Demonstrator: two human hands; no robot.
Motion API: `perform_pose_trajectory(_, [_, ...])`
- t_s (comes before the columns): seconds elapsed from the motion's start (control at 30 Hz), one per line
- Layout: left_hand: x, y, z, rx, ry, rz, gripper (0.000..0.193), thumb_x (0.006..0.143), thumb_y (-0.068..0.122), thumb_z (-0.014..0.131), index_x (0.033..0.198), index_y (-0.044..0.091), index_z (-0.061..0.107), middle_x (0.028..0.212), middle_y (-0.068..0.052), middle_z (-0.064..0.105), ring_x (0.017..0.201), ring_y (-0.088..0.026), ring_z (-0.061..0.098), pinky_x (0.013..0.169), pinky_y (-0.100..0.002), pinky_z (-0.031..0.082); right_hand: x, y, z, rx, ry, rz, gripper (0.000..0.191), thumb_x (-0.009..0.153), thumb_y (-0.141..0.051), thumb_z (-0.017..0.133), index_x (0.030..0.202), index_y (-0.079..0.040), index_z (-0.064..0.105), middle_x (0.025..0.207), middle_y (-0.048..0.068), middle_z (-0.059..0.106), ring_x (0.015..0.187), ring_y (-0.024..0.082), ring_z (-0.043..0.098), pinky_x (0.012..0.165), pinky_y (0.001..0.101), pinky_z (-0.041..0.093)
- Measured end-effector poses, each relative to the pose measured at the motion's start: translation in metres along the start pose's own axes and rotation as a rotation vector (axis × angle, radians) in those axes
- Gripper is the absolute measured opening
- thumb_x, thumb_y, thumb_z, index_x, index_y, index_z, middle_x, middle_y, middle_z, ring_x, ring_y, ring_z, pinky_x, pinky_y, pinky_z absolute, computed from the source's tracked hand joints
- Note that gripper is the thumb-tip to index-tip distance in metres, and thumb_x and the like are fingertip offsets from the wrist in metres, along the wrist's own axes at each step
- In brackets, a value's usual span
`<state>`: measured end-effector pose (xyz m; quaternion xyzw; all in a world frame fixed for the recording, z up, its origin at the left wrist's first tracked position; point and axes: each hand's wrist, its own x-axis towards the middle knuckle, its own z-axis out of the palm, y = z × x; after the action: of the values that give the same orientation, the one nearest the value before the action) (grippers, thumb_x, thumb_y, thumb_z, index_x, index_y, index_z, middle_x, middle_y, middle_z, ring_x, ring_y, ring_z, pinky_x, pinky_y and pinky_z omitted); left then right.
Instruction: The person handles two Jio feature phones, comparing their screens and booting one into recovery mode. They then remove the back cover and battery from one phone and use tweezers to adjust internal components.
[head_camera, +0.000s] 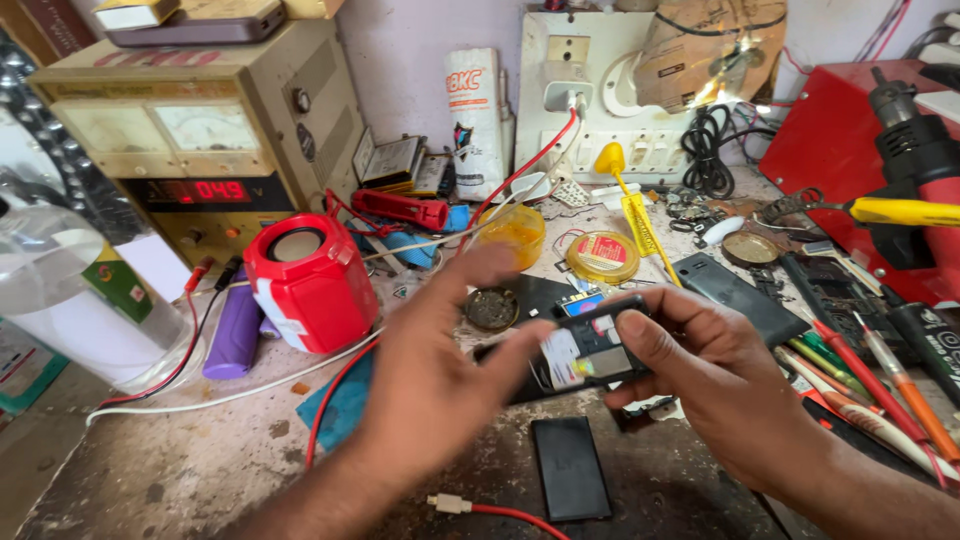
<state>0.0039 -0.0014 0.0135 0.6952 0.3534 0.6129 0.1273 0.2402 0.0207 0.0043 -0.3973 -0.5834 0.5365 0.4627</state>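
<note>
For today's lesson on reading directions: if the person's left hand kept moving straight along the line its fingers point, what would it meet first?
Probably the opened phone held in the right hand; the left hand is blurred, so depth is uncertain.

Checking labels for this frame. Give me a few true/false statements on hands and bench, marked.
1. The right hand holds an opened phone. True.
2. The left hand grips the red speaker. False: it is apart from it, by the phone.
3. A black battery lies flat on the bench. True.
4. The purple tube stands upright. False: it lies beside the speaker.
</note>
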Motion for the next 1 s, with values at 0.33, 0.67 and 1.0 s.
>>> perform_pose_trajectory(0.33, [-0.012, 0.026, 0.015, -0.067, -0.187, -0.344, 0.01, 0.09, 0.015, 0.067, 0.09, 0.007, 0.071, 0.06, -0.004, 0.066, 0.049, -0.011, 0.064, 0.047, -0.032, 0.05, -0.013, -0.002, 0.016, 0.282, -0.06, 0.065, 0.033, 0.106, -0.017, 0.06, 0.135, -0.001, 0.066, 0.111, 0.007, 0.073, 0.091, 0.012, 0.065, 0.078, 0.0332, 0.055])
perform_pose_trajectory(0.67, [-0.023, 0.023, 0.029, -0.111, -0.052, -0.201, 0.008, 0.091, 0.012, 0.068, 0.086, 0.006, 0.065, 0.061, -0.004, 0.062, 0.052, -0.011, 0.06, 0.048, -0.03, 0.047, -0.018, -0.003, 0.033, 0.449, -0.058, 0.045, 0.041, 0.097, -0.008, 0.062, 0.136, -0.008, 0.051, 0.12, 0.005, 0.065, 0.109, 0.014, 0.062, 0.097, 0.0361, 0.048])
perform_pose_trajectory(1.0, [-0.028, 0.029, 0.032, 0.01, -0.027, -0.101, 0.007, 0.09, 0.014, 0.07, 0.094, 0.008, 0.069, 0.071, -0.009, 0.069, 0.06, -0.022, 0.072, 0.054, -0.034, 0.054, -0.025, 0.005, 0.03, 0.602, -0.124, -0.022, 0.054, 0.102, -0.006, 0.059, 0.152, -0.011, 0.04, 0.124, 0.009, 0.059, 0.115, 0.019, 0.059, 0.104, 0.0425, 0.046])
